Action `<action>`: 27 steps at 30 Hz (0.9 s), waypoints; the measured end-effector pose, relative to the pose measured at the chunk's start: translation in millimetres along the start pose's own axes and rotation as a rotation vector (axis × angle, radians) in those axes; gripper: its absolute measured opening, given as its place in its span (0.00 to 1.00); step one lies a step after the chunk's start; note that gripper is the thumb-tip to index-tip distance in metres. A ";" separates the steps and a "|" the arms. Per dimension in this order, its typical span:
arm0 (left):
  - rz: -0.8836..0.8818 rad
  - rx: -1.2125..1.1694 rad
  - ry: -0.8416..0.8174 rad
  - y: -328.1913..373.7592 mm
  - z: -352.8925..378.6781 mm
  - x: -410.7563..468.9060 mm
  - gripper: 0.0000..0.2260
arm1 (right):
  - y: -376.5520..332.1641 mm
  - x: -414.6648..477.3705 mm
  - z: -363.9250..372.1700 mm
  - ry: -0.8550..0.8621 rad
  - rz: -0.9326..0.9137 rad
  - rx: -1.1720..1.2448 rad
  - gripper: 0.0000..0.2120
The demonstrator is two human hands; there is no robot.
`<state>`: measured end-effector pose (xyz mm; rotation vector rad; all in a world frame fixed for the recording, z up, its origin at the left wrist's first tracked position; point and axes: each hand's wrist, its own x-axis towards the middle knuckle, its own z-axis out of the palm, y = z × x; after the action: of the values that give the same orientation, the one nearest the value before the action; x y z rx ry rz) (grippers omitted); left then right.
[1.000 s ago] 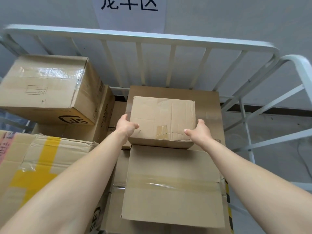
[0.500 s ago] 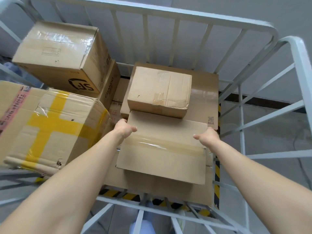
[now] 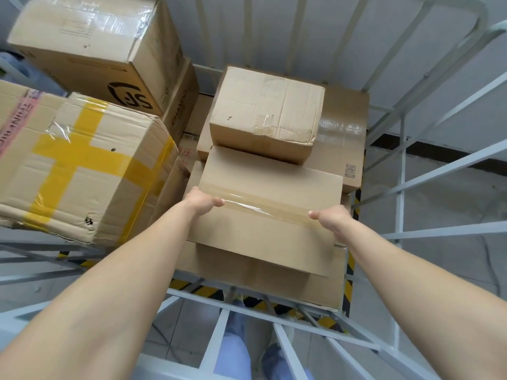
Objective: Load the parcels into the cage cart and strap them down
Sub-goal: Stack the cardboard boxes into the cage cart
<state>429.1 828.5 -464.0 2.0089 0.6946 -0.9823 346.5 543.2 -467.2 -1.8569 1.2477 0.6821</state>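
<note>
Both hands, left and right, grip the flat box lying left-right, their fingers hidden behind its sides.

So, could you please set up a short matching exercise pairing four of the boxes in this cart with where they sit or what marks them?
Boxes:
1. small box
2. flat box
3. SF box
4. big box

Descriptions:
A. yellow tape cross
B. held at both sides by left hand and right hand
C. back left, black logo
D. top of the right stack

Pairs: 1-D, 2-B, 3-C, 4-A
</note>
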 end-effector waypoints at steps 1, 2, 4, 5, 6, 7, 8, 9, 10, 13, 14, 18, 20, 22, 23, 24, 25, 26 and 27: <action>-0.009 -0.005 0.007 -1.4 -3.2 -1.9 0.40 | 0.4 -0.1 3.3 -0.011 0.002 0.000 0.34; -0.020 -0.006 0.021 -3.0 -7.1 -4.3 0.41 | 0.5 -1.6 7.0 -0.024 0.006 0.004 0.33; -0.047 -0.002 0.042 -8.3 -15.9 -9.9 0.42 | -0.4 -6.3 16.3 -0.038 0.002 0.021 0.33; -0.053 -0.004 0.046 -12.4 -20.6 -10.6 0.42 | -1.0 -9.0 21.6 -0.047 0.000 0.013 0.33; -0.057 -0.001 0.049 -16.1 -25.2 -11.6 0.42 | -1.2 -11.9 27.1 -0.049 0.006 -0.009 0.33; -0.058 0.006 0.053 -20.3 -28.9 -10.9 0.43 | -1.1 -15.4 31.7 -0.055 0.012 -0.043 0.33; -0.059 0.022 0.054 -23.7 -31.8 -11.4 0.43 | 0.0 -19.2 35.1 -0.069 0.024 -0.088 0.33; -0.057 0.032 0.049 -26.6 -34.1 -11.1 0.42 | 1.8 -22.8 37.5 -0.084 0.037 -0.133 0.32; -0.052 0.044 0.040 -28.2 -35.6 -11.3 0.42 | 3.7 -24.5 38.3 -0.095 0.046 -0.192 0.30; -0.042 0.055 0.004 -29.6 -35.6 -13.5 0.41 | 0.2 -30.0 32.2 -0.089 0.009 -0.399 0.26; -0.054 0.061 0.001 -29.7 -35.3 -15.4 0.40 | -4.3 -28.7 30.6 -0.042 -0.023 -0.429 0.28; -0.254 -0.071 0.095 -39.7 -32.7 -27.7 0.37 | -19.5 -21.0 30.0 0.111 -0.178 -0.473 0.36; -0.391 -0.216 0.026 -47.7 -24.1 -40.5 0.35 | -28.7 -18.7 29.3 0.121 -0.288 -0.588 0.36; -0.451 -0.349 -0.021 -55.8 -11.4 -49.8 0.33 | -37.3 -14.2 29.1 0.066 -0.365 -0.675 0.38; -0.459 -0.413 -0.037 -56.9 -6.0 -54.1 0.33 | -38.4 -10.0 30.3 0.024 -0.382 -0.702 0.39; -0.458 -0.468 -0.045 -56.5 -2.5 -58.1 0.32 | -37.2 -7.4 32.3 -0.004 -0.397 -0.716 0.40; -0.450 -0.503 -0.037 -55.0 -0.3 -60.0 0.32 | -33.6 -6.1 34.1 -0.009 -0.404 -0.719 0.41; -0.437 -0.516 -0.016 -52.2 0.7 -62.0 0.31 | -29.3 -5.6 34.6 0.005 -0.419 -0.716 0.40; -0.424 -0.513 0.005 -49.5 1.4 -63.9 0.31 | -24.4 -7.5 33.7 0.027 -0.429 -0.712 0.39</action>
<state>357.0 846.0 -432.0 1.4426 1.2670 -0.9138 366.0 580.3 -472.5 -2.6069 0.5995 0.9301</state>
